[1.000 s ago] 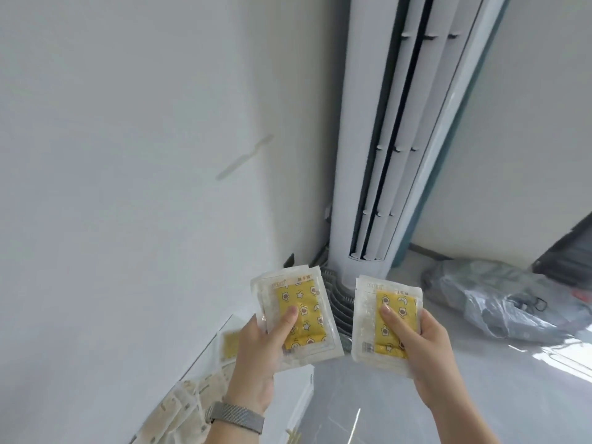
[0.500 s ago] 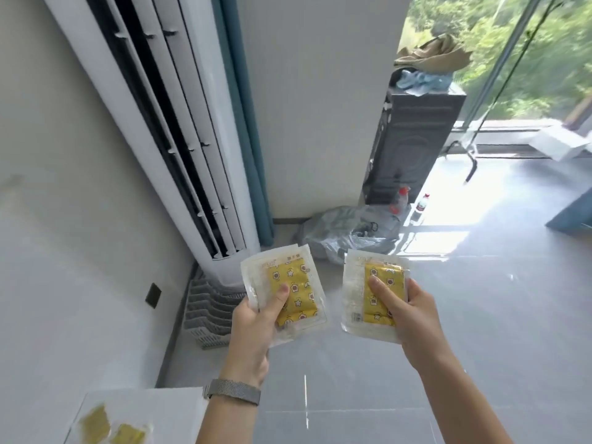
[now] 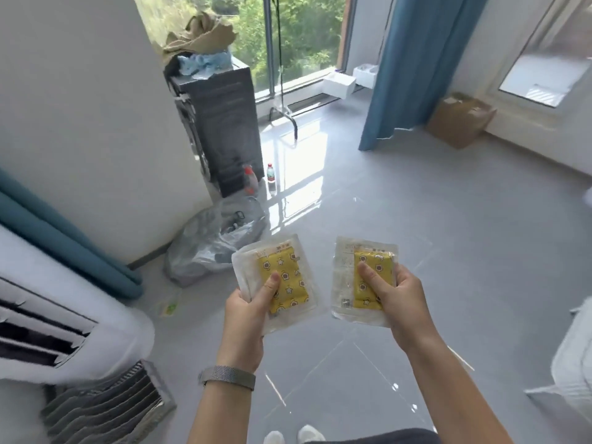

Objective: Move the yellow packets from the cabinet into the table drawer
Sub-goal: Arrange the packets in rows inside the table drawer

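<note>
Head view, looking down over the grey tiled floor (image 3: 416, 219). My left hand (image 3: 245, 318) gripped one yellow packet (image 3: 275, 282) just left of the frame's centre, thumb pressed on its star-printed yellow pad and fingers curled behind the clear wrapper. My right hand (image 3: 402, 302) gripped a second yellow packet (image 3: 363, 277) just right of centre in the same manner, thumb on top. The two packets were held side by side, apart, above the floor. A grey plastic bag (image 3: 205, 248) lay on the floor at centre left, its contents too blurred to tell. A dark cabinet-like box (image 3: 224, 129) stood at upper centre with crumpled cloth (image 3: 198, 36) piled on top; a brown cardboard box (image 3: 458, 120) sat at upper right.
</note>
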The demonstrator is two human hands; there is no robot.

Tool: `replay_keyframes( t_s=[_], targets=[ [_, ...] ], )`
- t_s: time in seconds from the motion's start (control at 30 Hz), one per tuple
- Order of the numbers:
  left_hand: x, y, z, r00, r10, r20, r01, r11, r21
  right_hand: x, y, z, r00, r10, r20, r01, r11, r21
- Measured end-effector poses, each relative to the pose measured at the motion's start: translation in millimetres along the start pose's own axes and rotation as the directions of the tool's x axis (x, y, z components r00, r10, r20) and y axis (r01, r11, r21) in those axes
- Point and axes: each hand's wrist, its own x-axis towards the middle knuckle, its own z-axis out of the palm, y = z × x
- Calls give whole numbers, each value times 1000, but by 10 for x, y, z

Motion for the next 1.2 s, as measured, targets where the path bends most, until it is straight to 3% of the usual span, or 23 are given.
replay_keyframes(
  t_s=[0.23, 0.5, 0.9, 1.2],
  targets=[
    [155, -147, 551, 945, -146, 293, 92, 977, 192, -351, 93, -552, 939, -7, -344, 49, 992, 112],
    [89, -489, 1067, 790, -310, 529, 107, 919, 379, -827, 296, -991, 765, 65, -641, 111, 967, 231],
    [-560, -1183, 2251, 549, -491, 676, 77, 835, 545, -1561, 337, -2095, 483, 139, -865, 228, 934, 277],
    [-1351, -1936, 3527, 382, -577, 722, 56, 794, 605, -1977, 156, -3322, 335, 132, -933, 285, 930, 233]
  ],
)
